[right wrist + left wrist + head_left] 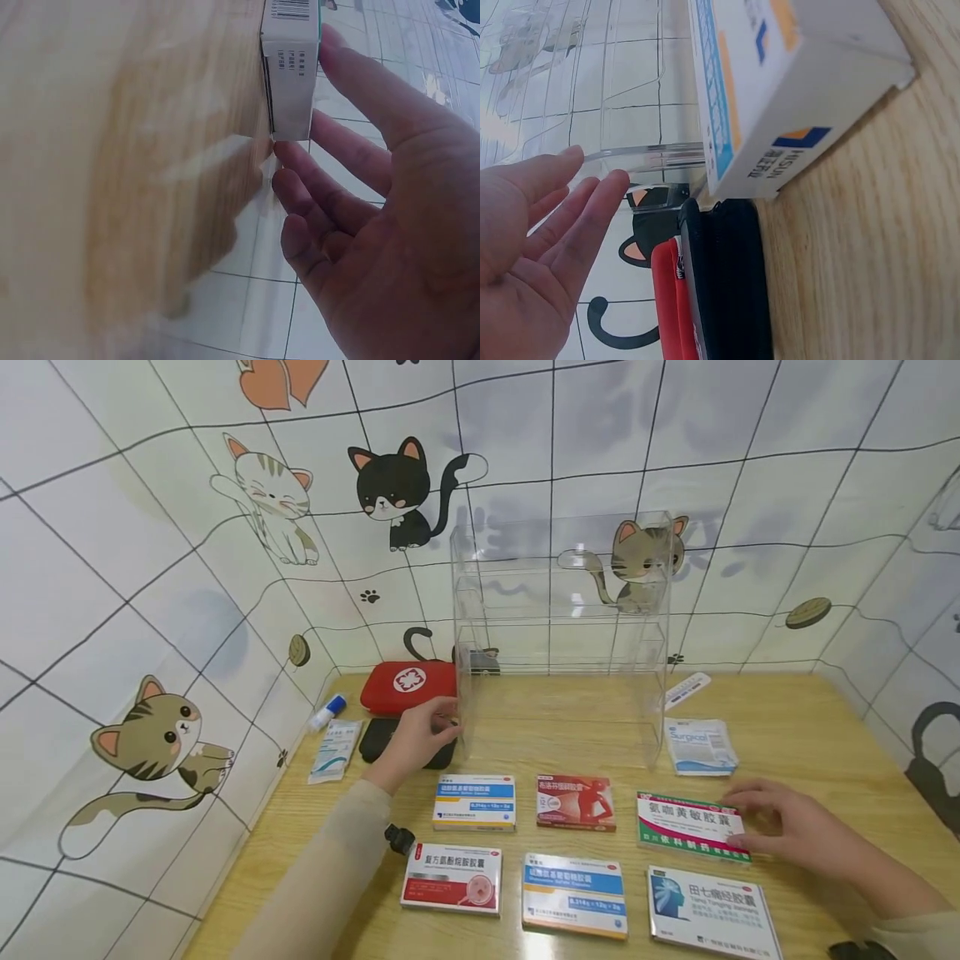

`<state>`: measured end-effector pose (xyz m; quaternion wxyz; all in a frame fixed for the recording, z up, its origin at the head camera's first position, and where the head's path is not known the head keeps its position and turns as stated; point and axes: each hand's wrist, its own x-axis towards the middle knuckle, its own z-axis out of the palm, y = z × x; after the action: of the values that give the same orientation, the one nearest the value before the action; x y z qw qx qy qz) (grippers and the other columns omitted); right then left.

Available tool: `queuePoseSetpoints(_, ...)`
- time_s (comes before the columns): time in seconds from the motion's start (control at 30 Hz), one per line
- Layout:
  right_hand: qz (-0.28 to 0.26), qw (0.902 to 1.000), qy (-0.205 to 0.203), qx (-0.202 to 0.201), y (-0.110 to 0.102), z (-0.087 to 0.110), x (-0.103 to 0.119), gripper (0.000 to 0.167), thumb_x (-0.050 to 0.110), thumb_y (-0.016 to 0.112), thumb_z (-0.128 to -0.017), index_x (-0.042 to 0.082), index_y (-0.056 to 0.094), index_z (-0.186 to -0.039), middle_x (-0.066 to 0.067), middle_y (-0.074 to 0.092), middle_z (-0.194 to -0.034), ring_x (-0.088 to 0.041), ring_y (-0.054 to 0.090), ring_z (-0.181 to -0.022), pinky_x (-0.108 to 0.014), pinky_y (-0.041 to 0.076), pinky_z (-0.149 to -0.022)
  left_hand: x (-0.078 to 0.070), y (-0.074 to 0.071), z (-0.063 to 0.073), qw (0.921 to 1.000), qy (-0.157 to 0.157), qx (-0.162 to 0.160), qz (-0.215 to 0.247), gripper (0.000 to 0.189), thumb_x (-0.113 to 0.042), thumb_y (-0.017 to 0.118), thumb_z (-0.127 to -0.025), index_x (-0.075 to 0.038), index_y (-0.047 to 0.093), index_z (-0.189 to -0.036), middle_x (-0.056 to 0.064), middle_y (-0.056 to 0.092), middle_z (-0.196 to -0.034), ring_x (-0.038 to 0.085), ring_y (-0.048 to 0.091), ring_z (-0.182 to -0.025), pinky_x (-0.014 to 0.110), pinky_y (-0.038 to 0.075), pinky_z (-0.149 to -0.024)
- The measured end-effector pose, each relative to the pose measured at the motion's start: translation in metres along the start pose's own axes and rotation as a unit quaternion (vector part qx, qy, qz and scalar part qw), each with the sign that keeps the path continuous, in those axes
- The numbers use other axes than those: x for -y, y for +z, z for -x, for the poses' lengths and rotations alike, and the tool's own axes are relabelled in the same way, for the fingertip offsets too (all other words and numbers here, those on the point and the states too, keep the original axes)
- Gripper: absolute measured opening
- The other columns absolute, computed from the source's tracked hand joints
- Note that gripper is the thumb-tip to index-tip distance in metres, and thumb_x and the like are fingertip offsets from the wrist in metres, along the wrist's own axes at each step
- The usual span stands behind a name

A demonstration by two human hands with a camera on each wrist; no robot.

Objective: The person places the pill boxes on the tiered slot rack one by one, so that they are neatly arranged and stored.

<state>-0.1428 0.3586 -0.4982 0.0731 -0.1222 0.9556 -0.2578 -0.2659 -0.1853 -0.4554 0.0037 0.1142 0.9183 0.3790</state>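
Observation:
My left hand (416,739) is at the left side of a clear acrylic shelf (666,635), thumb and fingertips right at its side panel (649,156). My right hand (780,827) holds the right end of a green, white and magenta capsule box (690,827) lying flat on the table. In the right wrist view, the thumb lies along the edge of that box (291,82) and the other fingers bend about its corner. Nearest my left hand are a black zip case (378,739), a red first-aid case (397,689) and a blue-and-white capsule box (474,803).
More medicine boxes lie in front: a red one (575,803), a red-and-white one (452,878), a blue-and-white one (574,896) and a white one (712,914). A surgical packet (701,747) sits right of the shelf. A white packet (334,752) and blue-capped tube (327,712) lie left.

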Motion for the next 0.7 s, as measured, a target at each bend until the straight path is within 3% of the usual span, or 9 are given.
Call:
queuePoseSetpoints(0.03,0.004,1.0,0.004,-0.002,-0.001,0.001,0.001,0.054,0.054,0.086,-0.077,0.025,0.073,-0.121,-0.003,0.067,-0.127,-0.02,0.06,-0.113,-0.037,0.055,-0.091,0.0,0.0,-0.001,1.0,0.001,0.002,0.001,0.052,-0.021,0.079,-0.093,-0.019,0.059,-0.142,0.002,0.069,-0.131,0.017,0.071,-0.107,0.036,0.062,-0.093)
queuePoseSetpoints(0.17,-0.011,0.9997,0.021,-0.001,-0.005,0.004,0.004,0.053,0.048,0.087,-0.079,0.021,0.072,-0.122,0.0,0.071,-0.117,-0.003,0.059,-0.091,-0.019,0.052,-0.074,-0.002,0.0,-0.004,1.0,-0.002,0.005,0.008,0.052,-0.022,0.08,-0.092,-0.019,0.06,-0.14,0.002,0.069,-0.129,0.017,0.072,-0.105,0.035,0.062,-0.094)
queuePoseSetpoints(0.33,-0.045,0.9969,0.062,-0.021,-0.012,0.005,0.005,0.049,0.043,0.084,-0.085,0.016,0.072,-0.124,-0.011,0.074,-0.117,0.004,0.064,-0.087,-0.016,0.056,-0.071,-0.003,0.001,-0.007,0.9995,-0.009,0.003,0.032,0.053,-0.015,0.082,-0.089,-0.018,0.061,-0.137,0.004,0.071,-0.125,0.018,0.073,-0.104,0.037,0.062,-0.093)
queuePoseSetpoints(0.47,-0.061,0.9932,0.065,-0.076,-0.022,0.004,0.008,0.041,0.041,0.081,-0.089,0.014,0.075,-0.119,-0.013,0.074,-0.118,0.014,0.061,-0.085,-0.016,0.057,-0.069,0.0,0.003,-0.009,0.9992,-0.017,0.004,0.037,0.053,-0.013,0.083,-0.088,-0.018,0.062,-0.136,0.005,0.071,-0.123,0.017,0.073,-0.103,0.037,0.063,-0.092)
queuePoseSetpoints(0.7,-0.106,0.9793,-0.019,-0.172,-0.061,-0.013,0.038,0.029,0.017,0.083,-0.089,0.009,0.076,-0.116,0.032,0.064,-0.103,0.011,0.065,-0.084,-0.011,0.054,-0.066,0.003,0.003,-0.011,0.9986,-0.025,0.007,0.046,0.053,-0.013,0.084,-0.087,-0.017,0.062,-0.136,0.004,0.071,-0.122,0.017,0.074,-0.101,0.037,0.063,-0.09)
